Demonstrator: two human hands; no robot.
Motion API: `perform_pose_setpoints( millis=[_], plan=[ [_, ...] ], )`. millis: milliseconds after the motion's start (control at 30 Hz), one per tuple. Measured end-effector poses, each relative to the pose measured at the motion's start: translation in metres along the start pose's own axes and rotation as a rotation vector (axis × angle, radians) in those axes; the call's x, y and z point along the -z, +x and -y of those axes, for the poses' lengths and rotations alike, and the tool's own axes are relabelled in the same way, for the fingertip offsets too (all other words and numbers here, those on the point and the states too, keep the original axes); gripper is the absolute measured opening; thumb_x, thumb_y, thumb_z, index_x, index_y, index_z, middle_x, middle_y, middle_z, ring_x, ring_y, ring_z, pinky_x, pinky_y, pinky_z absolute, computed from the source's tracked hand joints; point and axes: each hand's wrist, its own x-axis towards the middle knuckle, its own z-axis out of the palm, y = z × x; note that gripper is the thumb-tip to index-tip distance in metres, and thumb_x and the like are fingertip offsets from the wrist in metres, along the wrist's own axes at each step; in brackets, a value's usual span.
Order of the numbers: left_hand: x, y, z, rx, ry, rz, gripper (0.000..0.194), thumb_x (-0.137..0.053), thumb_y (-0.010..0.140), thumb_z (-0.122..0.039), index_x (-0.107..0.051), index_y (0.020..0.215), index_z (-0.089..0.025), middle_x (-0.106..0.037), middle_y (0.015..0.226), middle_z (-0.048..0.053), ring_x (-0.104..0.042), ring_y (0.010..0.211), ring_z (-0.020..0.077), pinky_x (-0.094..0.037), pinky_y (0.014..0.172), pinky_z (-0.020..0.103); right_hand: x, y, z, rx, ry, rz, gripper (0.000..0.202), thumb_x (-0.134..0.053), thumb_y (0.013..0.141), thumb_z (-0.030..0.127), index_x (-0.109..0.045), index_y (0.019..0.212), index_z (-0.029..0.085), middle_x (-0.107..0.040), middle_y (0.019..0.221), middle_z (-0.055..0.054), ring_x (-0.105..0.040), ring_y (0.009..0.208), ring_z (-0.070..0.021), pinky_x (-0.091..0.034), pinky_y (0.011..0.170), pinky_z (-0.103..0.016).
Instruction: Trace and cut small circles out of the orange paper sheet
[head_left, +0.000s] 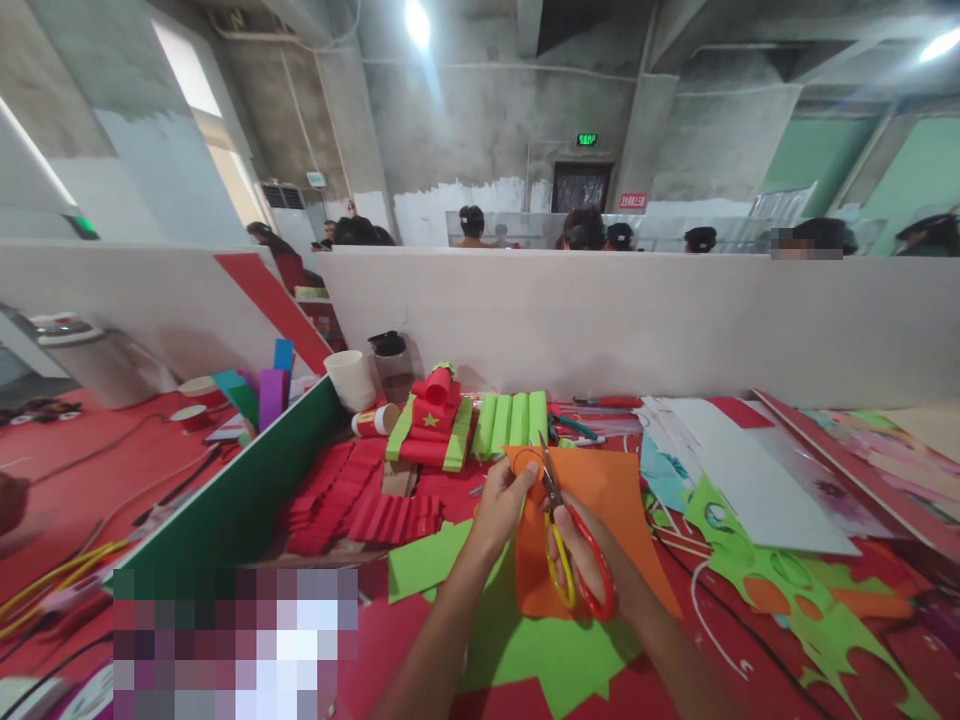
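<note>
My left hand (504,497) pinches the upper left corner of an orange paper sheet (615,490), where a round outline is drawn. In my right hand (581,550) is a pair of scissors (553,492) with one yellow and one red handle loop. Their blades point up and away from me, close to the left fingertips, and look parted. Whether the blades touch the paper I cannot tell. Bright green paper (551,660) lies beneath the orange sheet.
Folded red paper strips (337,495) and rolled green paper (514,425) lie beyond my left hand. A red paper model (435,420) stands there, near a white cup (349,380). Green paper with cut-out holes (791,590) is at right. A white partition (600,320) rises behind.
</note>
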Motion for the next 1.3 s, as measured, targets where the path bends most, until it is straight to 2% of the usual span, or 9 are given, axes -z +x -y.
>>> perform_pose_setpoints(
  millis=[200, 400, 633, 900, 1300],
  plan=[
    [0.0, -0.001, -0.001, 0.019, -0.008, -0.011, 0.027, -0.07, 0.074, -0.04, -0.064, 0.077, -0.014, -0.063, 0.073, 0.001, -0.057, 0.074, 0.0161, -0.045, 0.072, 0.026, -0.001, -0.002, 0.002, 0.046, -0.09, -0.03, 0.051, -0.037, 0.093, 0.069, -0.05, 0.102, 0.021, -0.05, 0.062, 0.005, -0.048, 0.041, -0.0097, -0.042, 0.042, -0.022],
    [0.0, -0.001, -0.001, 0.027, -0.014, -0.019, 0.027, -0.07, 0.074, -0.04, -0.065, 0.077, -0.013, -0.064, 0.074, 0.002, -0.057, 0.075, 0.0163, -0.045, 0.074, 0.026, 0.0, 0.0, 0.001, 0.039, -0.134, -0.03, 0.052, -0.036, 0.092, 0.07, -0.049, 0.104, 0.021, -0.049, 0.062, 0.006, -0.047, 0.039, -0.0092, -0.04, 0.04, -0.021],
    [0.002, 0.001, 0.001, 0.022, -0.004, 0.005, 0.027, -0.069, 0.075, -0.039, -0.066, 0.078, -0.012, -0.063, 0.074, 0.002, -0.056, 0.074, 0.0157, -0.044, 0.072, 0.026, 0.006, -0.004, 0.007, 0.026, -0.134, 0.027, 0.05, -0.038, 0.094, 0.068, -0.049, 0.107, 0.021, -0.049, 0.065, 0.005, -0.049, 0.043, -0.0092, -0.041, 0.042, -0.021],
    [0.003, 0.001, -0.005, 0.035, -0.023, 0.045, 0.027, -0.069, 0.074, -0.039, -0.066, 0.08, -0.013, -0.064, 0.078, 0.003, -0.056, 0.079, 0.0175, -0.044, 0.077, 0.027, 0.015, -0.005, 0.015, 0.061, -0.203, 0.081, 0.069, -0.036, 0.081, 0.084, -0.047, 0.108, 0.021, -0.046, 0.06, 0.006, -0.047, 0.041, -0.0101, -0.039, 0.042, -0.022],
    [0.005, 0.001, -0.005, -0.001, 0.027, 0.077, 0.027, -0.068, 0.076, -0.041, -0.065, 0.076, -0.014, -0.062, 0.076, 0.003, -0.055, 0.074, 0.0166, -0.045, 0.072, 0.026, 0.025, -0.006, 0.007, 0.026, -0.244, 0.104, 0.073, -0.04, 0.082, 0.082, -0.045, 0.125, 0.023, -0.047, 0.069, 0.005, -0.044, 0.044, -0.0089, -0.039, 0.042, -0.021]
  ],
)
